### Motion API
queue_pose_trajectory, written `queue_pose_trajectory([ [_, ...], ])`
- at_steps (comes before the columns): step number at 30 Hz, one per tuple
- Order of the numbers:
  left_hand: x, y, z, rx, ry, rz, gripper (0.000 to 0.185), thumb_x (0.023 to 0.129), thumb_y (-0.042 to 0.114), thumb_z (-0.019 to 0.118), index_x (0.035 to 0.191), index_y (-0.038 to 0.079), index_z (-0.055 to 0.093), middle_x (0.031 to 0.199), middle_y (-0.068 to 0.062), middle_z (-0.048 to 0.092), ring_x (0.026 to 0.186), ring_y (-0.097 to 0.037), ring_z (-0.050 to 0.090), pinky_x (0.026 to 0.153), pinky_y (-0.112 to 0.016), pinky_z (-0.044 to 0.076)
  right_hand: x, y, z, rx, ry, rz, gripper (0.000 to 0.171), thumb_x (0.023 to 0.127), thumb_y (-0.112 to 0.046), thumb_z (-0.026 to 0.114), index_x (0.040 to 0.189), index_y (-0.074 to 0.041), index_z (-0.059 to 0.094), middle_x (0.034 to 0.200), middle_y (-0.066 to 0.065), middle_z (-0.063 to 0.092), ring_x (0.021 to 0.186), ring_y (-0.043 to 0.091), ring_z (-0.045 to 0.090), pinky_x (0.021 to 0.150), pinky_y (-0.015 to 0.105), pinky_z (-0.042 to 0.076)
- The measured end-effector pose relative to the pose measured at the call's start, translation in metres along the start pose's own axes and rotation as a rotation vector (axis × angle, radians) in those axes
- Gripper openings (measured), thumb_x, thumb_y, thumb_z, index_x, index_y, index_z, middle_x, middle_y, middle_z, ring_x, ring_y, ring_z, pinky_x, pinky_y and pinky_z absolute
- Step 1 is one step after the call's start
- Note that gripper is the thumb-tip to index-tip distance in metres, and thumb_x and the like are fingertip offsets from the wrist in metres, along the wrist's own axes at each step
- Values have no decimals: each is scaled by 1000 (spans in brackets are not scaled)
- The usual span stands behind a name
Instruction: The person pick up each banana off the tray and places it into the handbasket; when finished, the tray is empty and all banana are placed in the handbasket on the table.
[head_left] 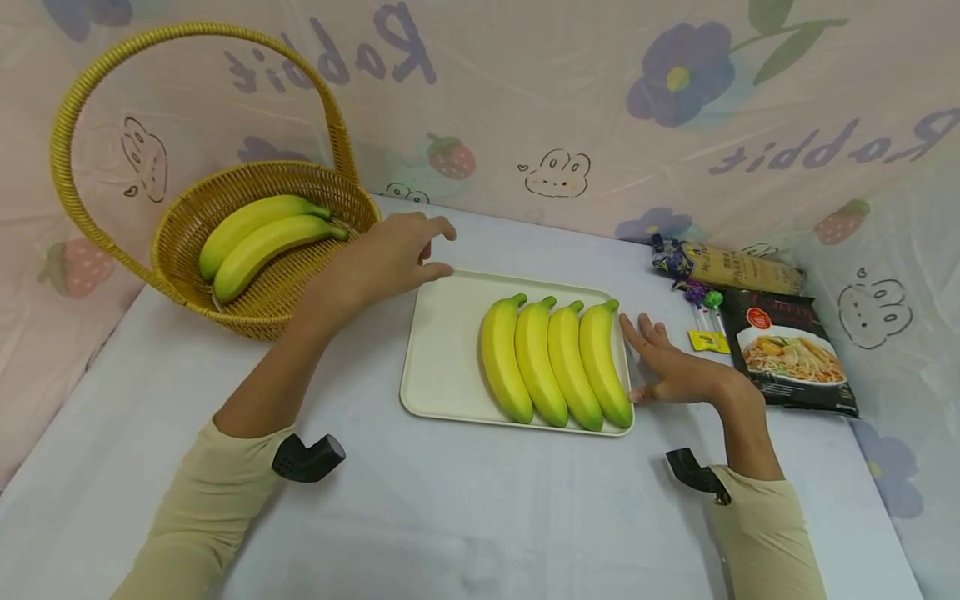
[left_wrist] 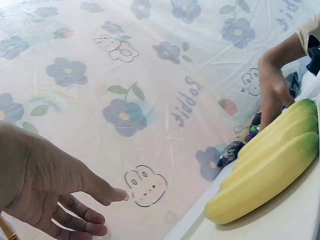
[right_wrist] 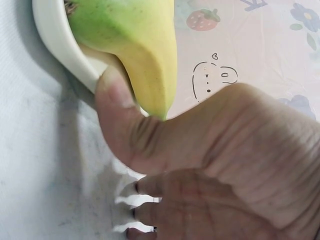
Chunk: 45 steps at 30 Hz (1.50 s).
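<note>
Several yellow bananas (head_left: 537, 367) with greenish tips lie side by side on the right half of a cream tray (head_left: 442, 358). My left hand (head_left: 397, 254) hovers by the tray's far left corner, next to the basket, holding nothing. In the left wrist view that hand (left_wrist: 55, 185) has its thumb stretched out and its fingers loosely bent. My right hand (head_left: 678, 373) is at the tray's right edge with fingers spread. Its thumb (right_wrist: 117, 95) rests against the tray rim beside the end banana (right_wrist: 145, 55).
A yellow wicker basket (head_left: 251, 323) with a tall handle stands at the far left, two bananas (head_left: 270, 242) inside. At the right lie a black noodle packet (head_left: 795, 350), a long yellowish packet (head_left: 731, 265), lollipops (head_left: 705, 297) and a small yellow wrapper (head_left: 708, 341). A printed curtain (head_left: 495, 108) hangs behind.
</note>
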<state>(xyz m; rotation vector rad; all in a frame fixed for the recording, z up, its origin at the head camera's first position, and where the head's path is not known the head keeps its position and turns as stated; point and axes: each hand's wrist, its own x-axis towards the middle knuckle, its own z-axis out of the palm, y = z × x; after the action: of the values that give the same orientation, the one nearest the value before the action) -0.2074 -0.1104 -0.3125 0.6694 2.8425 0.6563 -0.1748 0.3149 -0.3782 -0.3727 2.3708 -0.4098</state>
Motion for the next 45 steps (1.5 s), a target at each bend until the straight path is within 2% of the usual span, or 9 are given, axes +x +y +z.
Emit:
queue_pose_trajectory([
  [5,3,10,10,-16,-51,-11,47,103,29,68,145,10,58,114,-15,67,98,-28,62,84,-39,56,-1,1,0,2,1,-2,129,85,-43,82,167,-13,-12,167,34,-23,152,63,-20,119,80,-1],
  [10,6,16,21,4,-100,34,48,102,30,69,145,11,57,124,-16,67,105,-28,65,92,-42,57,0,0,0,9,-3,-6,128,85,-44,81,167,-12,-11,167,33,-24,152,62,-20,119,80,-2],
  [13,8,19,29,16,-139,57,50,103,32,68,147,12,56,133,-16,67,115,-30,65,100,-46,57,0,-1,0,9,-3,-11,128,85,-44,82,167,-12,-11,168,33,-24,152,62,-20,119,80,-2],
  [18,10,24,42,-5,-239,82,53,104,36,65,152,16,53,147,-12,63,137,-33,57,117,-53,46,0,-1,0,9,-6,-9,129,84,-44,82,167,-12,-11,168,33,-24,152,62,-20,119,80,-2],
  [23,10,30,53,-9,-295,93,55,104,39,65,154,20,51,154,-6,59,146,-31,52,123,-53,41,1,-2,-1,4,-2,-15,129,84,-45,81,167,-12,-12,167,34,-24,152,62,-19,119,80,-1],
  [32,12,34,65,28,-375,123,52,104,38,64,154,27,53,155,-7,58,147,-31,50,122,-53,41,-1,-1,1,10,-2,-9,128,86,-43,81,167,-12,-12,167,33,-25,152,62,-20,119,80,-2],
  [39,13,36,74,10,-411,126,49,105,37,63,152,30,55,141,-8,64,124,-25,58,106,-45,50,-1,-1,1,15,1,-17,130,84,-47,81,167,-12,-13,167,33,-25,152,62,-20,119,80,-1],
  [45,15,36,75,2,-401,147,44,104,38,64,147,30,58,133,-7,68,115,-23,60,101,-43,52,0,1,1,4,3,-13,130,84,-48,81,167,-12,-13,167,33,-25,152,62,-20,119,80,-1],
])
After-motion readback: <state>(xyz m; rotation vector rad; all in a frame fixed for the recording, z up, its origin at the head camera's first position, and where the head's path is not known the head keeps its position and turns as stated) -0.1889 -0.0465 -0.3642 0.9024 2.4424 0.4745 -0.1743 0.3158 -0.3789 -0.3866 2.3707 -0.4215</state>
